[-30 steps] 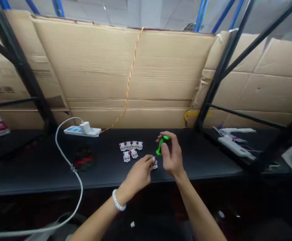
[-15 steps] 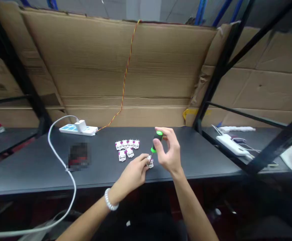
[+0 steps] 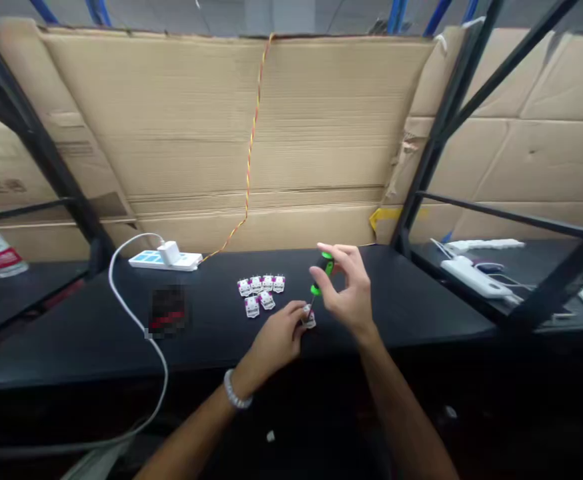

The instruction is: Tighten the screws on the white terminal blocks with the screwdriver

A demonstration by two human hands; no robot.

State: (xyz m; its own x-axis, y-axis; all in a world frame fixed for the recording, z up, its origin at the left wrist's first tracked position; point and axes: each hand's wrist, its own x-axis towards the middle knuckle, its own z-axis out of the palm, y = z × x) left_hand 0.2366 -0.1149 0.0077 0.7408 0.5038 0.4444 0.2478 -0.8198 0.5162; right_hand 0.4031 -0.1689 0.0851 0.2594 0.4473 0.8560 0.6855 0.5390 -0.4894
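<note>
My right hand grips the black and green handle of a screwdriver between thumb and fingers. The shaft slants down, its tip at a small white and purple part on the dark table. My left hand, with a pale coiled band at the wrist, pinches that part from the left side. Its fingertips partly cover the part. Up and to the left lie several similar white and purple parts in two rows, with small pins along their far edges.
A white power strip with a plug stands at the back left, its white cable looping over the table's front edge. Near it is a blurred-out dark item. Cardboard walls the back; black metal posts flank the table.
The view has shifted slightly and brightened at the back. Both hands keep their holds, and the screwdriver leans a little more, its tip still at the white and purple part.
</note>
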